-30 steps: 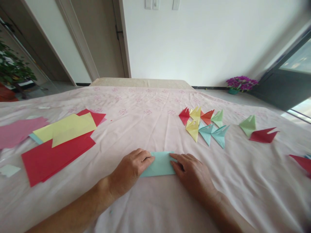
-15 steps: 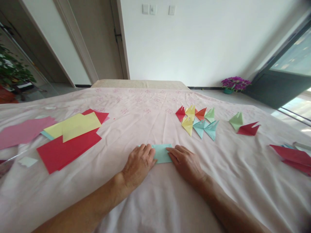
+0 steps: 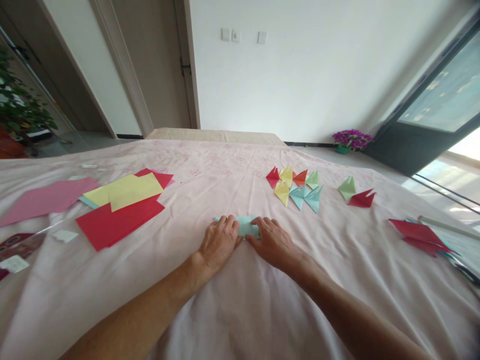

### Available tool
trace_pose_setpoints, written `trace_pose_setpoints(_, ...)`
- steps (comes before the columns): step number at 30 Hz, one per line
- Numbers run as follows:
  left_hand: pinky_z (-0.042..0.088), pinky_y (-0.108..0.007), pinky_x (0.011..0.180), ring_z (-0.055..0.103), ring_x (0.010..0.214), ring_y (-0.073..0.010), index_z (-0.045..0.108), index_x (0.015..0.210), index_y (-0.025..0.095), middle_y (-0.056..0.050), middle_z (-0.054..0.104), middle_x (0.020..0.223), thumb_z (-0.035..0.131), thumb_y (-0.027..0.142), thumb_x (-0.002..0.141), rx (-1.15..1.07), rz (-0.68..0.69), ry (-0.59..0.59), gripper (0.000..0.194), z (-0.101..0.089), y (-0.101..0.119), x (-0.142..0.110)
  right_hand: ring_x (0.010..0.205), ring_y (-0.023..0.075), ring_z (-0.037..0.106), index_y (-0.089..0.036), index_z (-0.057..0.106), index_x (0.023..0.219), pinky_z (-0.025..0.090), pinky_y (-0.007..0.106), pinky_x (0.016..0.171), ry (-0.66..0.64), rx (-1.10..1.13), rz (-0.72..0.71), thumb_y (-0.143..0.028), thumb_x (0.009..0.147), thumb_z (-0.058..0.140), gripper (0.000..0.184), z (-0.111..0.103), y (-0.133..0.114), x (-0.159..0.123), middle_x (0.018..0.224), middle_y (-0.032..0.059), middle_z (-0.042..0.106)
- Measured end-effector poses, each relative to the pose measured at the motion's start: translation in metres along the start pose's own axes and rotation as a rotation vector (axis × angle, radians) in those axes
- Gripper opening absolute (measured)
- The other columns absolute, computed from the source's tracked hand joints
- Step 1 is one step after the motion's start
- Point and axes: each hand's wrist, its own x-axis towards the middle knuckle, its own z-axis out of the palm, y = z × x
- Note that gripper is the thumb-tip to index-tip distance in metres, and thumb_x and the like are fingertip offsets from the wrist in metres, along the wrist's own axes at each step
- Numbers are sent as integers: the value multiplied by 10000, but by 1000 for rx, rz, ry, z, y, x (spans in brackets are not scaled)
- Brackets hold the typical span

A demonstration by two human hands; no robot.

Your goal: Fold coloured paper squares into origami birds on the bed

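A folded light-blue paper (image 3: 246,225) lies on the pink cloth (image 3: 232,310) in the middle of the view. My left hand (image 3: 219,241) rests on its left end with fingers laid flat over it. My right hand (image 3: 272,241) presses on its right end, fingers stretched along the paper. Only a narrow strip of the paper shows between the two hands.
Folded paper shapes (image 3: 294,187) in red, yellow, orange, green and blue sit beyond my hands. A green and a red one (image 3: 354,195) lie further right. Flat red, yellow and pink sheets (image 3: 116,207) lie at the left. More red folded pieces (image 3: 418,235) are at the right edge.
Both hands have slid inward over the blue paper, so less of it shows. The camera has tipped upward and everything sits further away in the view.
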Motion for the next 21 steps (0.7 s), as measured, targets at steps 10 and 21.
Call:
trace_pose_setpoints(10, 469, -361, 799, 536, 973, -241, 558, 996, 182, -68, 581, 1033, 569, 344, 899, 11, -22, 9, 189, 4, 0, -1, 1027, 261, 475, -240, 506, 1137, 338, 367, 831, 25, 42, 154, -362, 817, 541, 344, 17, -6, -6, 1105, 74, 571)
trace_pose_setpoints(21, 473, -369, 803, 538, 978, -239, 573, 1049, 204, -60, 588, 1044, 603, 286, 878, -28, -6, 35, 192, 9, -6, -6, 969, 241, 479, -266, 515, 1135, 345, 332, 776, -43, 139, 163, -286, 782, 562, 357, 16, 14, 0, 1064, 46, 585)
